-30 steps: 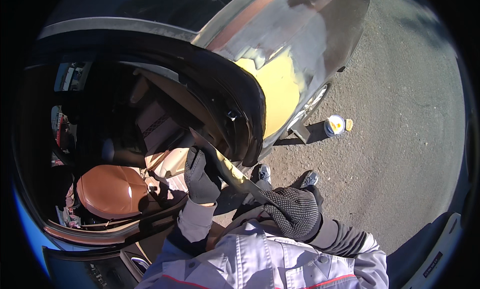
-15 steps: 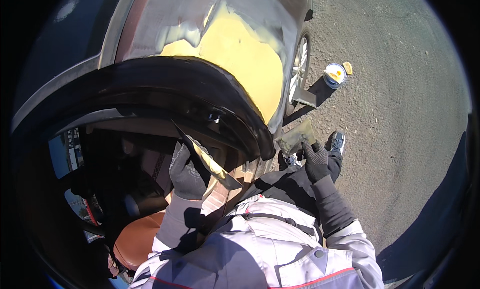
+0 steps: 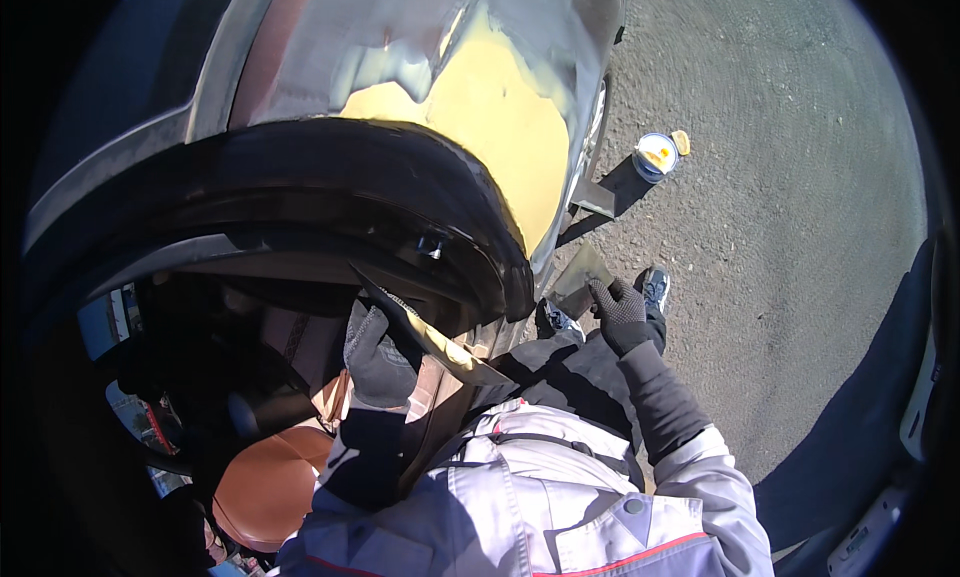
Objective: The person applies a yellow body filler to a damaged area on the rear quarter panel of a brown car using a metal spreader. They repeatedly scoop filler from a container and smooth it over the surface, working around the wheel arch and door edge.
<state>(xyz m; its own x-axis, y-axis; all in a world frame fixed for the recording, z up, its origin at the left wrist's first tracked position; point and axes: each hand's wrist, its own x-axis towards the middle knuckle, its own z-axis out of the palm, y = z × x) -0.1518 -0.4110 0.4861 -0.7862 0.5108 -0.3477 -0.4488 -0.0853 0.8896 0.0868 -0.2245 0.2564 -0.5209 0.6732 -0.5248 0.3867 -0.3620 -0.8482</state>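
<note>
My left hand, in a dark grey glove, grips a thin dark board, held tilted at the car's open doorway. A strip of yellow putty lies along the board. My right hand, gloved too, is closed on the near end of a flat, greyish-green spreader, held low over the ground beside the car. Ahead, a broad patch of smooth yellow filler covers part of the grey car body panel. Neither the board nor the spreader touches that patch.
A black door seal curves between me and the panel. On the rough ground at right stand an open tub and a small yellowish piece beside it. A flap sticks out by the wheel. A brown seat is at lower left.
The view has turned slightly. In my left hand the board has tilted, showing more of its dark lower end. My right hand and the spreader have shifted a little left in the picture.
</note>
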